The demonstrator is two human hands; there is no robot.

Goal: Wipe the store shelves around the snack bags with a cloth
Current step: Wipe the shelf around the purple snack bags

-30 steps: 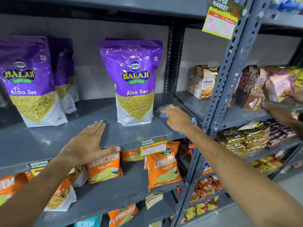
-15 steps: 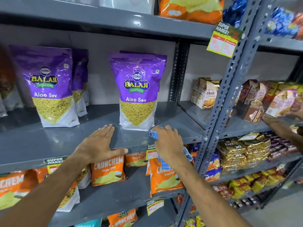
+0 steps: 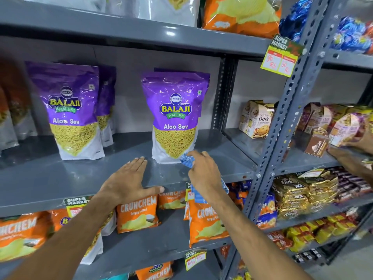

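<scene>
A grey metal shelf point(image 3: 60, 178) holds two purple Aloo Sev snack bags, one at the middle point(image 3: 175, 116) and one to the left point(image 3: 70, 110), with more bags behind each. My right hand point(image 3: 203, 174) grips a blue checked cloth point(image 3: 186, 158) at the shelf's front edge, right beside the middle bag's lower right corner. The cloth's tail hangs below my palm. My left hand point(image 3: 129, 180) lies flat on the shelf with fingers spread, just left of that bag, thumb over the edge.
Orange Crunchem bags point(image 3: 137, 215) fill the shelf below, with price tags point(image 3: 75, 205) clipped to the edges. A perforated upright post point(image 3: 286, 118) separates the neighbouring rack of biscuit boxes point(image 3: 260, 122), where another person's hands point(image 3: 355, 150) handle packets.
My right hand drew the cloth leftward and forward from beside the bag's right side to the shelf's front edge. The view tilted up. My left hand stayed planted.
</scene>
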